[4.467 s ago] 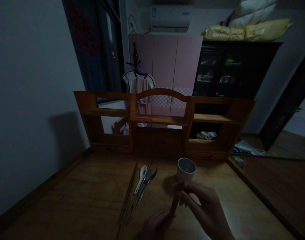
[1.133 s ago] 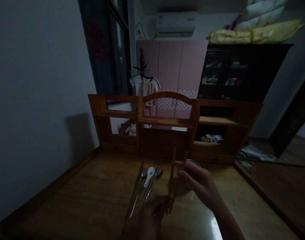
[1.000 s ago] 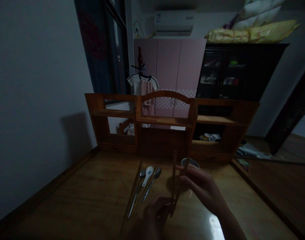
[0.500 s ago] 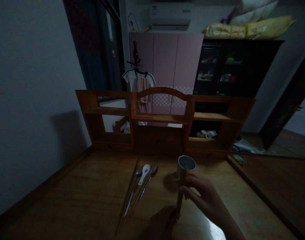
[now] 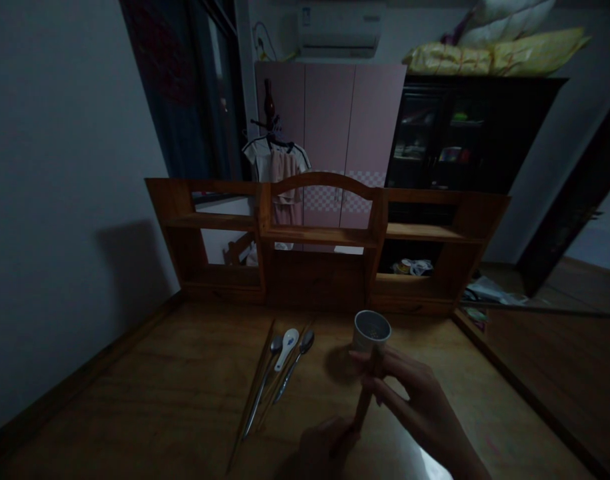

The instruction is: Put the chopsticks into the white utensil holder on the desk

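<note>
The thin wooden sticks (image 5: 365,401) slanted above the desk (image 5: 159,387), held between both hands, upper end leaning toward the cup; the dimness hid how many there were. They looked light, stiff and fairly smooth, apt to roll or slide against each other if held loosely, and not very fragile; the shaft seemed the surest place to take hold, with the ends kept level with one another. The right hand (image 5: 419,393) was pinched nearly closed, thumb and fingertips on the upper part of the sticks. The left hand (image 5: 327,441), dark and partly blurred, was curled around their lower end. Just beyond the right fingers stood the grey cup (image 5: 363,342), upright; contact with the sticks could not be told. Left of it lay a white spoon (image 5: 287,345) between two metal spoons (image 5: 307,342), with long sticks (image 5: 249,400) alongside, and a wooden shelf (image 5: 317,235) rose behind
</note>
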